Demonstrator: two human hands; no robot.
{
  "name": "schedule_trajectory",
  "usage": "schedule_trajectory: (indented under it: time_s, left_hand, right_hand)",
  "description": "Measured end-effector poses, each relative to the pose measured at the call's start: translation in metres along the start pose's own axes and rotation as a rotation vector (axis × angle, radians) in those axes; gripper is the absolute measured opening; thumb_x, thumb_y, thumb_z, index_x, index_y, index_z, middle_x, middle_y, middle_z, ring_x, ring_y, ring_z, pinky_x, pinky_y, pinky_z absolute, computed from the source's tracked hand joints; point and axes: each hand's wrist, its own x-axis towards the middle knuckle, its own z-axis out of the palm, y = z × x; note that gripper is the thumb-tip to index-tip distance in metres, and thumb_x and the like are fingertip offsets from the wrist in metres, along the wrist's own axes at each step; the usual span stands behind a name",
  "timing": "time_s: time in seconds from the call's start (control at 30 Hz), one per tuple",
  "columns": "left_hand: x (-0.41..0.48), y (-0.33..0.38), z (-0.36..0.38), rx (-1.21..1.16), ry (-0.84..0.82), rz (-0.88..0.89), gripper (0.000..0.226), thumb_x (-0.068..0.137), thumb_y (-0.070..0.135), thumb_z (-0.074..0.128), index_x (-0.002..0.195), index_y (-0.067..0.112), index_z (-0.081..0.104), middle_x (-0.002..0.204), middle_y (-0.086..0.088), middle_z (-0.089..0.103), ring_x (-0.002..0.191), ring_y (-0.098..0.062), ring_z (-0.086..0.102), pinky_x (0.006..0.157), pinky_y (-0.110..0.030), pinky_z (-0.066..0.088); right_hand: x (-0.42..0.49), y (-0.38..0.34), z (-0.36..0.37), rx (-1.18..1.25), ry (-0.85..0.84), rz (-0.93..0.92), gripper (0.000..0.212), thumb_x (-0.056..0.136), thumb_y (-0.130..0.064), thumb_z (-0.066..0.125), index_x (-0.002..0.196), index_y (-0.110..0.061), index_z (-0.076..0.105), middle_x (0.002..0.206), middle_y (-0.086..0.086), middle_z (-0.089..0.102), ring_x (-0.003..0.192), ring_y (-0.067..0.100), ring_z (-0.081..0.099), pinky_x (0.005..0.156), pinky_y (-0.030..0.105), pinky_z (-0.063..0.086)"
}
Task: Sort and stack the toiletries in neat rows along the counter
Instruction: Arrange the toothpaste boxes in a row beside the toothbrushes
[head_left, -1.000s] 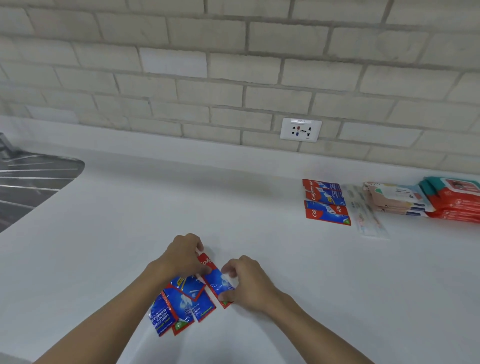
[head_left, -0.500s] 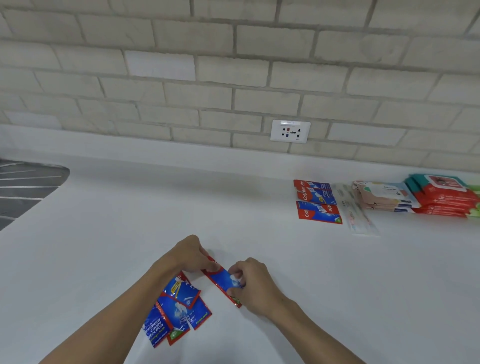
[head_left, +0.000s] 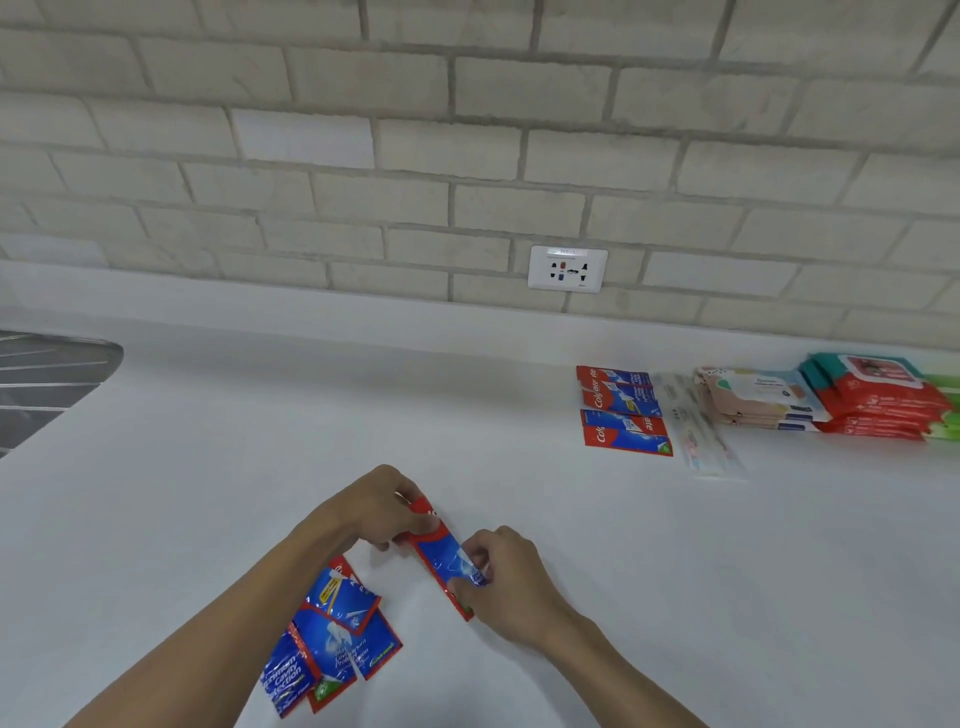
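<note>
A red-and-blue toothpaste sachet (head_left: 440, 557) is pinched at both ends by the left hand (head_left: 375, 506) and right hand (head_left: 506, 577), curled fingers hiding its ends, over the near middle of the white counter (head_left: 234, 467). Beside the left forearm, loose sachets (head_left: 332, 644) overlap. A brick wall (head_left: 467, 145) stands behind; a sink drainer (head_left: 47, 382) is cut off at left.

Bench (head_left: 260, 467): white, smooth, matte; runs along the foot of a pale brick wall (head_left: 467, 156).
Left edge: ribbed metal drainer (head_left: 47, 384) set into the surface, partly out of frame.
Front centre: loose sachets (head_left: 332, 644), red and blue, lying flat, overlapping in an uneven fan.
Back right: rear pile (head_left: 618, 392) and front pile (head_left: 626, 434) of the same sachets, one behind the other, near each other.
Just right of the piles: clear packets (head_left: 696, 426), long, lying front to back; contents too blurred to read.
Further right: beige wipe packs (head_left: 758, 397), stacked flat.
Far right: red wipe packs (head_left: 878, 400), stacked flat against the beige stack, cut by the frame edge.
</note>
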Motion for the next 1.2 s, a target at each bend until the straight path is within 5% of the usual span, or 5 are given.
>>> schedule_trajectory:
  time_s: [0.1,0.47,0.63,0.8,1.2]
  left_hand:
    - [0.002,0.012,-0.005,-0.148,0.023,0.046,0.029,0.083,0.028,0.074,0.103,0.008,0.067,0.096,-0.005,0.073,0.078,-0.016,0.070,0.062,-0.023,0.056]
    - [0.037,0.065,0.010,-0.649,0.024,0.161,0.007,0.085,0.002,0.070,0.085,-0.003,0.074,0.087,-0.014,0.075,0.080,-0.020,0.074,0.065,-0.026,0.059]
    - [0.063,0.101,0.024,-0.727,0.017,0.174,0.011,0.086,0.001,0.068,0.090,-0.008,0.071,0.089,-0.017,0.074,0.079,-0.021,0.074,0.065,-0.024,0.059]
    - [0.094,0.143,0.037,-0.732,0.050,0.185,0.017,0.086,0.005,0.068,0.096,-0.008,0.068,0.100,-0.020,0.069,0.094,-0.026,0.069,0.073,-0.032,0.061]
    - [0.177,0.213,0.050,-0.734,0.098,0.127,0.010,0.094,0.001,0.055,0.093,0.003,0.064,0.092,-0.010,0.069,0.084,-0.014,0.067,0.065,-0.025,0.059]
  right_hand:
    - [0.004,0.005,-0.015,0.148,0.010,0.079,0.015,0.087,-0.032,0.070,0.096,-0.024,0.061,0.090,-0.007,0.061,0.075,0.002,0.055,0.057,0.009,0.040]
    - [0.016,0.042,-0.103,0.434,0.104,0.241,0.017,0.091,-0.039,0.065,0.099,-0.024,0.066,0.089,-0.007,0.069,0.057,0.004,0.060,0.049,0.013,0.044]
    - [0.028,0.064,-0.142,0.581,0.166,0.252,0.019,0.092,-0.028,0.065,0.104,-0.013,0.066,0.080,0.008,0.073,0.064,0.017,0.069,0.074,0.038,0.061]
    - [0.049,0.090,-0.177,0.659,0.271,0.247,0.021,0.089,-0.022,0.070,0.105,-0.009,0.063,0.087,0.012,0.072,0.061,0.014,0.069,0.057,0.025,0.057]
    - [0.132,0.148,-0.239,0.714,0.476,0.256,0.021,0.089,-0.009,0.068,0.100,-0.019,0.054,0.076,0.005,0.072,0.062,0.016,0.072,0.058,0.026,0.059]
